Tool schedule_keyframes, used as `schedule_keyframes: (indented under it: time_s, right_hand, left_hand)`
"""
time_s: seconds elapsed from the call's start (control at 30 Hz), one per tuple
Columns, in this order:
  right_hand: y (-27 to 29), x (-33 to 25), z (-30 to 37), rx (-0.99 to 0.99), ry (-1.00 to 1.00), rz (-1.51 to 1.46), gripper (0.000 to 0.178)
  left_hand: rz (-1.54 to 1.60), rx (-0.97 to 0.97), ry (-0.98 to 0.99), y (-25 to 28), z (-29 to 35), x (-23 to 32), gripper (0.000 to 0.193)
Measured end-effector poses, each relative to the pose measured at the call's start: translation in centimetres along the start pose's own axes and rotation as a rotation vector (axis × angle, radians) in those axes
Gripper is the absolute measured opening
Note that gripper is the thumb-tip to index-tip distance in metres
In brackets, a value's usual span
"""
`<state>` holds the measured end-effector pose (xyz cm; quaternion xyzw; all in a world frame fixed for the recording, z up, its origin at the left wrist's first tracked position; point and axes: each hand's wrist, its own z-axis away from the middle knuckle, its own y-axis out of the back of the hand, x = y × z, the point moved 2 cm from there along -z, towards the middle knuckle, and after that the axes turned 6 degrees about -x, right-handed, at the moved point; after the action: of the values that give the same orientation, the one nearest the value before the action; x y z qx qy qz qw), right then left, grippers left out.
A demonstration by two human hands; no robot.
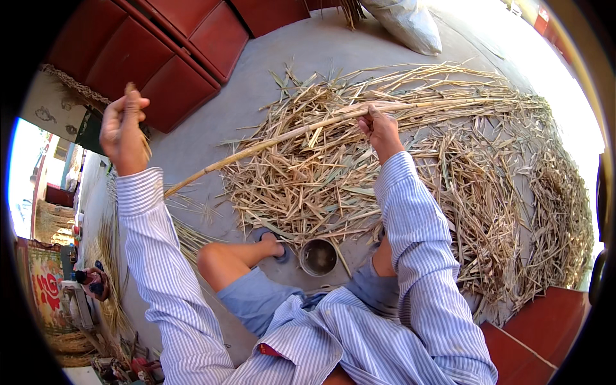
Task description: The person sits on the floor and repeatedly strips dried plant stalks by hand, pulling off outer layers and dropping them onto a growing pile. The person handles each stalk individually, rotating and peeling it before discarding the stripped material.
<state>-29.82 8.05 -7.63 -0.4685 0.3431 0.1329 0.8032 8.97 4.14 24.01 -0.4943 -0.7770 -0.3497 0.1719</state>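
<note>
A long, pale yellow cane stalk [282, 136] runs slantwise across the view, its near-left end by my left forearm and its far end over the heap. My right hand [380, 128] is closed round it near its middle, thumb and fingers pinching. Raised at the upper left, away from the stalk, my left hand [125, 135] is closed with fingers bunched. Something thin and brown shows at its fingertips and below the palm, too unclear to name. Beneath the stalk lies a wide heap of dry stripped leaves and husks [308, 186].
A metal bowl [318, 258] stands between my feet. Dark red cabinets [173, 83] lie at the upper left, and a white sack [410, 29] sits at the back. More thin stalks [192, 240] lie left of my legs. Another person [95, 282] is at the far left.
</note>
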Motion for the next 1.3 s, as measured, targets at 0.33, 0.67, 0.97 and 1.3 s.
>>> schedule_keyframes:
  time_s: [0.33, 0.67, 0.97, 1.3]
  right_hand:
    - [-1.6, 0.3, 0.2, -0.097, -0.031, -0.060, 0.019]
    - [-2.3, -0.2, 1.3, -0.138, -0.046, -0.082, 0.022]
    - [-1.8, 1.1, 0.2, -0.062, -0.092, -0.042, 0.020]
    - [-7.1, 3.1, 5.3, -0.567, -0.290, 0.084, 0.022]
  left_hand:
    - [-0.547, -0.874, -0.053, -11.5, 11.3, -5.9, 0.034]
    - [0.190, -0.077, 0.357, -9.2, 4.0, -10.4, 0.022]
    - [-0.008, -0.153, 0.057, -5.2, -4.4, -7.2, 0.023]
    - [-0.521, -0.932, -0.161, -19.1, 10.1, -4.6, 0.043]
